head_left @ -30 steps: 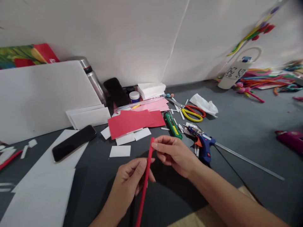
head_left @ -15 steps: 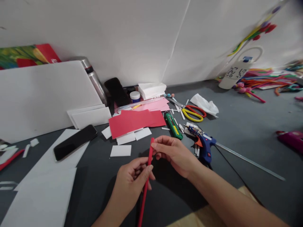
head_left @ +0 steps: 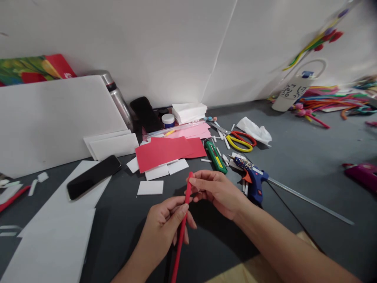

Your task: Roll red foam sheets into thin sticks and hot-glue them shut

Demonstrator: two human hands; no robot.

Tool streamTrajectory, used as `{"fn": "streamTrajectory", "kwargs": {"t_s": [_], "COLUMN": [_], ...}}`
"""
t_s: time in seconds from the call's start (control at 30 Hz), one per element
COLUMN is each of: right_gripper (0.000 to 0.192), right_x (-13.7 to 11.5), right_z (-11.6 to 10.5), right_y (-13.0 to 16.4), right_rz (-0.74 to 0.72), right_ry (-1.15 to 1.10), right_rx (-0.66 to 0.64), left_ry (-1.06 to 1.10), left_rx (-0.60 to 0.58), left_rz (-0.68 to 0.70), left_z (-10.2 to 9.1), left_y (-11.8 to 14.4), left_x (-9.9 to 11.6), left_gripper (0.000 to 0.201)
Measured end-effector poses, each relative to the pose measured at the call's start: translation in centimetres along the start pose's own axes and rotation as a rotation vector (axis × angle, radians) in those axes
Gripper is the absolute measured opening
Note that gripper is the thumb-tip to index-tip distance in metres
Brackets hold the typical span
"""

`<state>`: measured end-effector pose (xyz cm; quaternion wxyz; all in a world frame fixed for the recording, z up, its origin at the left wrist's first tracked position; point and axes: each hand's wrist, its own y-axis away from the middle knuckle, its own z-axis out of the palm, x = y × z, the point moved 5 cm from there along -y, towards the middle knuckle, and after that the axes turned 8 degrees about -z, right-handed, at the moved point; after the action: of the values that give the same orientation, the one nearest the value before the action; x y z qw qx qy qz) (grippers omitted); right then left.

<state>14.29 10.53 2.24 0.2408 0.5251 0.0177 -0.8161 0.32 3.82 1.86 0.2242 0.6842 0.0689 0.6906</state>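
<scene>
Head view: both hands' grip closed on red strip (head_left: pixel 183 220) over cluttered dark-grey floor (head_left: pixel 309 157).

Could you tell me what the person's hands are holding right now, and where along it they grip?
A thin red strip: the right hand pinches its top end, the left hand grips it just below.

Cut off and blurred

The red strip (head_left: pixel 183 224) runs off the bottom edge; the pink thing (head_left: pixel 361 175) at the right edge is blurred.
</scene>
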Motion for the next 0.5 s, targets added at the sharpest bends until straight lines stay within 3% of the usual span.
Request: {"fn": "streamTrajectory", "kwargs": {"t_s": [0.33, 0.5], "right_gripper": [0.034, 0.034], "right_x": [-1.4, -2.0], "right_z": [-1.3, -2.1], "right_y": [-0.4, -0.4], "right_rz": [-0.021, -0.141], "right_ry": [0.006, 0.075], "right_rx": [0.154, 0.254], "left_ry": [0.049, -0.261], "left_rx": [0.059, 0.132], "left_rz": [-0.055, 0.015], "left_z": [-0.4, -0.5], "left_y": [0.0, 0.3], "left_x": [-0.2, -0.5], "left_gripper": [0.042, 0.036]}}
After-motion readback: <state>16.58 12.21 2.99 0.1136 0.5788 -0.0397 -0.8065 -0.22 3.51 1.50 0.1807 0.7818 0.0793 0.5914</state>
